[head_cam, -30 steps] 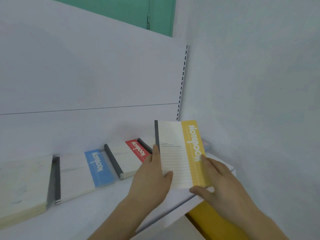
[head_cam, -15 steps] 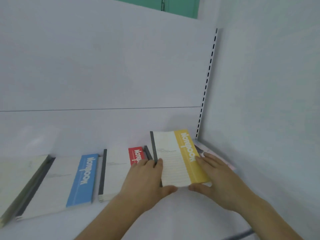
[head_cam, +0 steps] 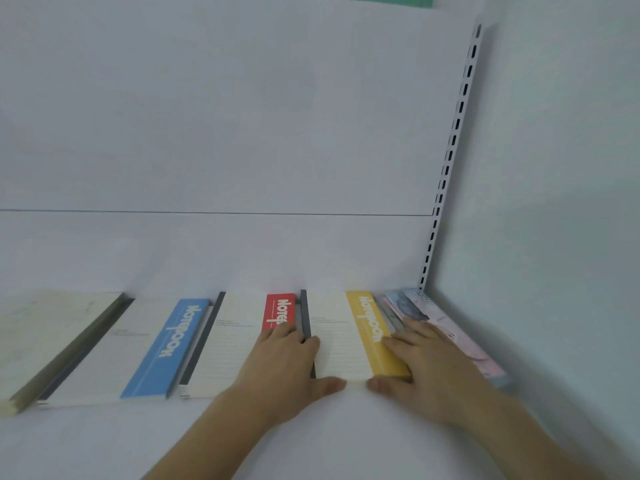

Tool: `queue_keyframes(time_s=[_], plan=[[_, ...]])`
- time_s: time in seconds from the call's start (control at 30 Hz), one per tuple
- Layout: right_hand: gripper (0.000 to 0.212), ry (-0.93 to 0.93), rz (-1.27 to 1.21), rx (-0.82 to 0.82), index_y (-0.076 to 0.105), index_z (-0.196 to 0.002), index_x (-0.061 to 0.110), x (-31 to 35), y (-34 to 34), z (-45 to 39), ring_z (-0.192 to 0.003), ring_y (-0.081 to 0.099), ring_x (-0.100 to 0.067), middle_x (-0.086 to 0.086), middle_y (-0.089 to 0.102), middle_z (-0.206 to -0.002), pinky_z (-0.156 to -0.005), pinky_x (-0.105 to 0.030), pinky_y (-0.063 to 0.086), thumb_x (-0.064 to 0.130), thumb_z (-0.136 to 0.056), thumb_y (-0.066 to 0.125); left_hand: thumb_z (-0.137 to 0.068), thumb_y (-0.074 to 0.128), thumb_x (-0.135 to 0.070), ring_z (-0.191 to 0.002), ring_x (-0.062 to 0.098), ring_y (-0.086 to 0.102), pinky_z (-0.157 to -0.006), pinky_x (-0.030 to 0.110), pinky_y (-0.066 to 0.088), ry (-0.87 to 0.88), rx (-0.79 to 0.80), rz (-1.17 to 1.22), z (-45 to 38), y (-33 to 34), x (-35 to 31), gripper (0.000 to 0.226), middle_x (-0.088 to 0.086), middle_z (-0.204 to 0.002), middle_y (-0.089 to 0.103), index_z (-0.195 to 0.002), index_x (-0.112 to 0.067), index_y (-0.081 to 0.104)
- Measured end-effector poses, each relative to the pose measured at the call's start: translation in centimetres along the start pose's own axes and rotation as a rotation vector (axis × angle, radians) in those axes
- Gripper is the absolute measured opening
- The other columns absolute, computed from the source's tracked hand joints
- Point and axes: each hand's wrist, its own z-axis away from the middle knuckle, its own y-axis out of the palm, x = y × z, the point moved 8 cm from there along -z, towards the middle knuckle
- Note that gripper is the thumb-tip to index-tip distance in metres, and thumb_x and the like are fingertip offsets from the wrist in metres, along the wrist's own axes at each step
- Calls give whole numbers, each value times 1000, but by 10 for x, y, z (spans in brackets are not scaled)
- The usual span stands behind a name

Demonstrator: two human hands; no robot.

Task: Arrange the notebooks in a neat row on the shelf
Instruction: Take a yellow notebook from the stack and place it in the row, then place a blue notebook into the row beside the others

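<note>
A row of notebooks lies flat on the white shelf (head_cam: 104, 441). The yellow-striped notebook (head_cam: 341, 344) sits between the red-striped notebook (head_cam: 235, 344) and a pastel pink-and-blue notebook (head_cam: 446, 327) at the right end. My left hand (head_cam: 280, 372) holds the yellow notebook's left edge by the dark spine, fingers on top and thumb at the front edge. My right hand (head_cam: 426, 368) holds its right side, fingers on the yellow stripe and thumb at the front edge. A blue-striped notebook (head_cam: 138, 351) and a pale stack (head_cam: 41, 334) lie further left.
The shelf's white back panel (head_cam: 242, 133) rises behind the row. A slotted upright rail (head_cam: 450, 150) marks the back right corner, where a pale side wall (head_cam: 554, 237) closes the shelf in. Bare shelf surface runs in front of the notebooks.
Both hands have lowered the yellow notebook from a raised, tilted hold to lie flat on the shelf, beside the red one. The view has moved closer and to the right.
</note>
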Motion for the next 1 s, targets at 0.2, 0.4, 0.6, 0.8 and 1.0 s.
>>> queue_keyframes(time_s=[0.2, 0.4, 0.6, 0.8, 1.0], plan=[[111, -31, 13, 52, 37, -146, 23, 1, 2, -4, -146, 14, -18, 6, 38, -150, -120, -35, 6, 89, -61, 5, -81, 38, -83, -117, 19, 44, -103, 34, 32, -4, 17, 3, -2, -2, 1, 69, -6, -116, 58, -116, -26, 55], [111, -30, -4, -2, 39, -145, 26, -2, 1, -2, -145, 17, -21, 6, 40, -148, -119, -36, 12, 93, -63, 7, -82, 42, -81, -132, 19, 33, -113, 34, 27, -33, -35, 1, 3, -7, -1, 77, -4, -136, 45, -135, -26, 48], [86, -11, -63, -200, 49, -138, 25, 15, -18, 1, -145, 23, -22, 1, 40, -150, -116, -39, 26, 81, -79, 21, -85, 39, -79, -143, 19, 23, -118, 35, 22, -105, -187, 80, 22, -21, 2, 78, -6, -149, 35, -145, -29, 36], [74, -158, -120, -252, 45, -141, 26, 93, -25, 1, -146, 21, -19, 3, 40, -150, -118, -36, 21, 73, -90, 22, -92, 40, -70, -146, 15, 23, -121, 34, 17, -229, -270, 141, 71, -27, 37, 66, -9, -153, 35, -146, -31, 36], [75, -252, -109, -187, 18, -152, 31, 186, -31, 4, -148, -5, -14, 7, 11, -161, -116, -28, -3, 73, -91, 17, -92, 33, -63, -128, 23, 51, -105, 40, 46, -354, -408, 131, 151, -48, 99, 59, -1, -131, 60, -125, -23, 60]])
